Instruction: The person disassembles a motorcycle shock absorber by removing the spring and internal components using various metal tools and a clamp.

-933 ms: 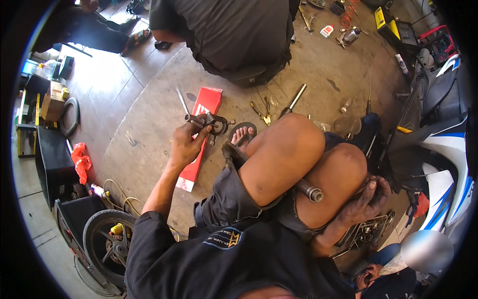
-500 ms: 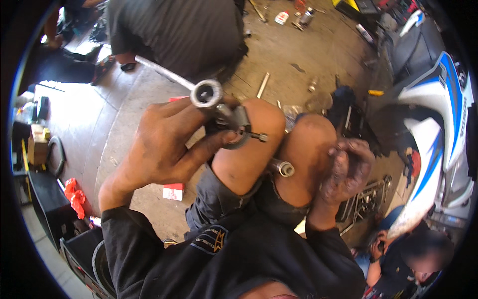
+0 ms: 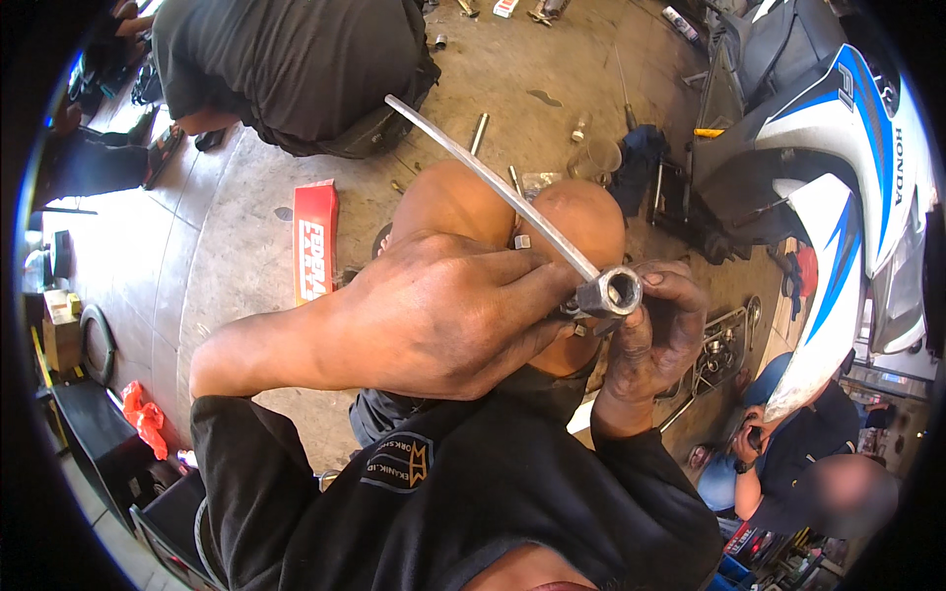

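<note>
My left hand is closed on a socket wrench with a long bare metal bar. The bar slants up and left over my knees, and the round, hollow socket end faces me. My right hand meets it there, its thumb and fingers curled against the socket. A small metal stub shows just under the socket, between the two hands; whatever it belongs to is hidden by my fingers. Beyond my left knuckles, a small metal piece appears between my knees.
A red and white box lies on the floor at left. Ahead, a person in dark clothes crouches. White and blue motorcycle panels stand at right, with another person below them. A metal rod lies beyond my knees.
My left hand has moved right with the wrench and now meets my right hand. The dark metal part with a bolt, seen in my left hand before, is now mostly hidden.
</note>
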The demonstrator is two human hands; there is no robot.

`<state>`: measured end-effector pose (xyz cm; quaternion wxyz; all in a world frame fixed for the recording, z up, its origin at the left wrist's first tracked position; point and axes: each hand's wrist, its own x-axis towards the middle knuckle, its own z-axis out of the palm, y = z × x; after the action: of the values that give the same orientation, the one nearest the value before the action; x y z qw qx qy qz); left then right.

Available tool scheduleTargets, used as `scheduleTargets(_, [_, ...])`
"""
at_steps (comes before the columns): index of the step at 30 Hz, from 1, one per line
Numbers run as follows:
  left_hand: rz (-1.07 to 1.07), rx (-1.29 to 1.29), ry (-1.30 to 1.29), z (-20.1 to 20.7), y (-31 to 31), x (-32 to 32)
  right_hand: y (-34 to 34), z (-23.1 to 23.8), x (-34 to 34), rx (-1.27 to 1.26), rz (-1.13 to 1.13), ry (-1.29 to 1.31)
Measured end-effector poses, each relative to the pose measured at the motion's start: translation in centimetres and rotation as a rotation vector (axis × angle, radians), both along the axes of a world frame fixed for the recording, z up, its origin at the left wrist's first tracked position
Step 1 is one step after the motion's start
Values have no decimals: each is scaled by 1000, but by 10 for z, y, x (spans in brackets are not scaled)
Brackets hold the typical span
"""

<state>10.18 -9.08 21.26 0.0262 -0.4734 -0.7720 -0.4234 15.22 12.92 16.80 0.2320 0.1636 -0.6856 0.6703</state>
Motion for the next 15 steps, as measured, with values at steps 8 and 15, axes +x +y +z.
scheduleTargets(8, [-15, -50, 35, -13, 3, 1, 0, -8, 1, 24, 26, 9])
scheduleTargets(15, [-9, -33, 19, -22, 2, -1, -3, -8, -1, 27, 38, 33])
